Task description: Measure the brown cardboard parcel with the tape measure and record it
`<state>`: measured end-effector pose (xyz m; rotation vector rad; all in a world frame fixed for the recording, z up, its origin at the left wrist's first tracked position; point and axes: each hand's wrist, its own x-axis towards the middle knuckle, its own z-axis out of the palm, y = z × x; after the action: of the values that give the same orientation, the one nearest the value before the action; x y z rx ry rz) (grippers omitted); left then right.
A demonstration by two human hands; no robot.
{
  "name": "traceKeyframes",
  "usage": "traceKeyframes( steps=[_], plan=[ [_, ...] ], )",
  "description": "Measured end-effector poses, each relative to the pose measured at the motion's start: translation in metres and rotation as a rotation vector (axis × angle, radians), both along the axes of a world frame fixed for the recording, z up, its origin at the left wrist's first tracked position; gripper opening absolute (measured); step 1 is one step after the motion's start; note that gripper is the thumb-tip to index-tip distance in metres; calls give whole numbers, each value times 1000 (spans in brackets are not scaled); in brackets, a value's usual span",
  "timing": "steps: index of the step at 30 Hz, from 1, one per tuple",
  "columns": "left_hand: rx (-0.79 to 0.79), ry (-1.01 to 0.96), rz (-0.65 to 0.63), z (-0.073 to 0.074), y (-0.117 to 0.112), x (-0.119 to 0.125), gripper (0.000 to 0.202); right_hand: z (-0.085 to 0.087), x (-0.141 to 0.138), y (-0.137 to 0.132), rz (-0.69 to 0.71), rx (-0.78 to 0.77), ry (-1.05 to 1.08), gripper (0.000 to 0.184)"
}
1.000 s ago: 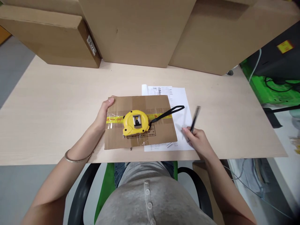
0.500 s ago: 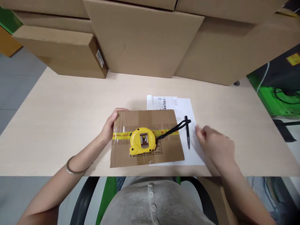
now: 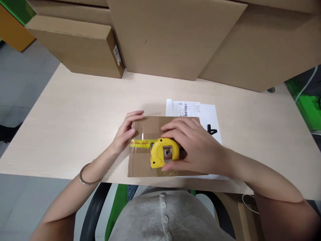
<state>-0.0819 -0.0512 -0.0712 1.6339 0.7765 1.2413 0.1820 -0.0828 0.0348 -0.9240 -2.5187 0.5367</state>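
Note:
A flat, taped cardboard box (image 3: 142,164) lies near the table's front edge, partly over white papers. On it sits a yellow tape measure (image 3: 157,152). My right hand (image 3: 198,147) closes round the tape measure's right side, thumb below and fingers above. At the box's upper left corner, my left hand (image 3: 122,134) holds the edge, its thumb against the side and its fingers at the back. A black pen (image 3: 208,128) and the black wrist strap (image 3: 213,131) show just past my right hand, which hides most of both.
White papers (image 3: 210,113), one with printed rows, lie beneath the box. Large cardboard boxes (image 3: 160,40) line the back of the table (image 3: 82,110), and a smaller box (image 3: 72,50) stands at back left. A chair armrest (image 3: 96,211) is below the front edge.
My right hand has moved left from beside the pen onto the tape measure and closed round it. My left thumb has slid down the box's edge. The view has shifted slightly.

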Motion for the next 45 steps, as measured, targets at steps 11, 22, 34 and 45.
traceKeyframes(
  steps=[11,22,34,45],
  plan=[
    [-88,-90,16,0,-7,8,51,14,-20,16,63,-179,167,47],
    [-441,-238,-140,8,-7,8,62,12,-68,27,183,-129,-33,37],
    [-72,51,-282,-4,14,-24,51,-12,84,-3,-228,-169,158,40],
    [3,73,-297,-4,15,-23,50,-25,121,-21,-346,-133,160,38]
  ],
)
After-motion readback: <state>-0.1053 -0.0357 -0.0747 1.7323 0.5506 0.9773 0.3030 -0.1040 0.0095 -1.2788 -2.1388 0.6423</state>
